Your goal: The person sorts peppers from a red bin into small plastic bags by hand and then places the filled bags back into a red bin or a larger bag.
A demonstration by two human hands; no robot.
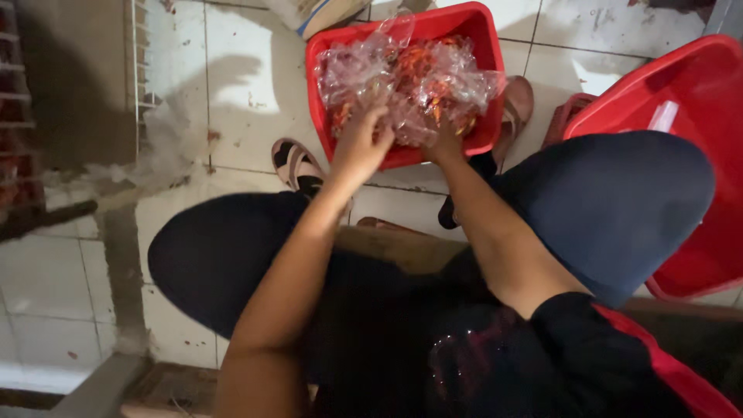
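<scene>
Hands: left hand [361,142], right hand [444,144] both gripping clear plastic bags [402,81] inside red tub [480,23].

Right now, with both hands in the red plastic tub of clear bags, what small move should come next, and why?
Probably close the left hand on one clear plastic bag and lift it free. Both hands, the right hand too, rest on the crumpled pile in the red rectangular plastic tub, and the bags lie tangled over red contents, so none is yet separated.
</scene>
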